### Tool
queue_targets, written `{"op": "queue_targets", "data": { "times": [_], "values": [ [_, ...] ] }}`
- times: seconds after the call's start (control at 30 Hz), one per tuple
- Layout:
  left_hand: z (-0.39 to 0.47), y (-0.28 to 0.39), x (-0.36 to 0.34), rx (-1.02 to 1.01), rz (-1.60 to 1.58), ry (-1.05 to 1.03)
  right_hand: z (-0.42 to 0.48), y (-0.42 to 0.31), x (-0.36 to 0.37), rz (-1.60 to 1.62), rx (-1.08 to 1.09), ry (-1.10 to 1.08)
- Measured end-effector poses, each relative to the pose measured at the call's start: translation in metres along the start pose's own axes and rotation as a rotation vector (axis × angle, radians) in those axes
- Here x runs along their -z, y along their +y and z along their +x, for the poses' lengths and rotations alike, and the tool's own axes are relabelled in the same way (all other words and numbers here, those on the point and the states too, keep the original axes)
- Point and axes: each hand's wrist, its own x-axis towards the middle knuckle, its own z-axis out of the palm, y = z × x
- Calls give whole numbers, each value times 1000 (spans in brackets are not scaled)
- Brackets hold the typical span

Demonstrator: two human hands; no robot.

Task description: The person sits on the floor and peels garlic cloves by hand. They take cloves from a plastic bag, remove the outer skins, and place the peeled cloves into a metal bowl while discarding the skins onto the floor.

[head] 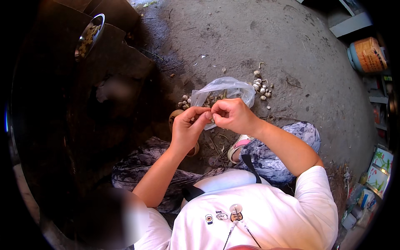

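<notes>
My left hand (187, 126) and my right hand (234, 113) meet at the fingertips over a clear plastic bag (229, 82). Between their pinched thumbs and forefingers is a small pale piece (212, 120), perhaps garlic; most of it is hidden by the fingers. Dry stems and skins (215, 97) lie inside the bag, which stands open on the floor. Several garlic bulbs (262, 89) are heaped just right of the bag. More round bulbs (185, 101) sit against its left side, close to my left hand.
A metal bowl of yellowish pieces (89, 40) rests on dark cardboard (125, 56) at upper left. My shoe (239, 147) is just below the bag. A wrapped gas-cylinder-like container (368, 55) stands at far right, above shelves. Dry scraps (215, 143) litter the concrete floor (225, 37).
</notes>
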Motion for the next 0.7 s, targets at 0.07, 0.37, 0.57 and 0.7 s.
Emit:
{"op": "queue_targets", "data": {
  "times": [0.07,0.37,0.57,0.7],
  "values": [
    [1,-2,0,-4,-24,17,1,1,0,-24,-2,0],
    [2,-2,-2,-24,29,85,-1,3,-2,-54,97,65],
    [2,-5,-2,-30,46,62,-1,8,-4,-175,179,87],
    [2,-9,-2,-65,49,51,-1,4,-4,-184,180,102]
  ]
}}
